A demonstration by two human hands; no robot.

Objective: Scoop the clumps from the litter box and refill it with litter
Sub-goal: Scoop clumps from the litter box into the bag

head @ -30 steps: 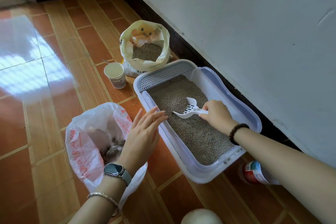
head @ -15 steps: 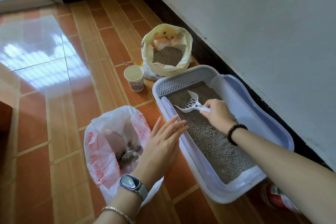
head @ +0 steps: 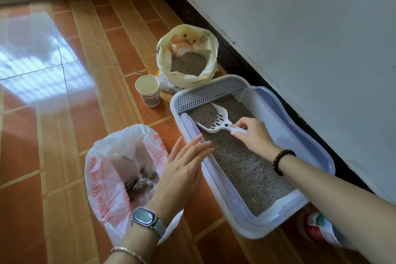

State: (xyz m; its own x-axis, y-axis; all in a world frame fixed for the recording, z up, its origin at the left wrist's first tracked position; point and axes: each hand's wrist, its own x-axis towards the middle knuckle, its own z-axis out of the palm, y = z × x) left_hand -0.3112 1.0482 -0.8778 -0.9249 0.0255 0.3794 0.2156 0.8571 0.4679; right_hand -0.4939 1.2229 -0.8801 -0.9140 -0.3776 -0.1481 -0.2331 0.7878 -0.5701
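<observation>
A pale lavender litter box [head: 308, 141] with grey litter lies on the tiled floor along the wall. My right hand [head: 254, 135] grips the handle of a white slotted scoop [head: 216, 121], which is lifted over the far end of the box and heaped with litter. My left hand [head: 184, 167] hovers with straight fingers over the box's near rim, holding nothing. Left of the box stands a white plastic bag [head: 102, 178] with red print, and brown clumps [head: 139, 184] lie inside it. An open yellow litter bag [head: 188, 58] holds grey litter beyond the box.
A paper cup [head: 148, 90] stands between the litter bag and the box. A red and white container [head: 317, 227] lies on the floor under my right forearm. The white wall with a dark skirting runs close along the right. Glossy orange tiles stretch to the left.
My right hand has pushed the scoop toward the far end of the box and raised it full of litter. The left hand stays by the rim.
</observation>
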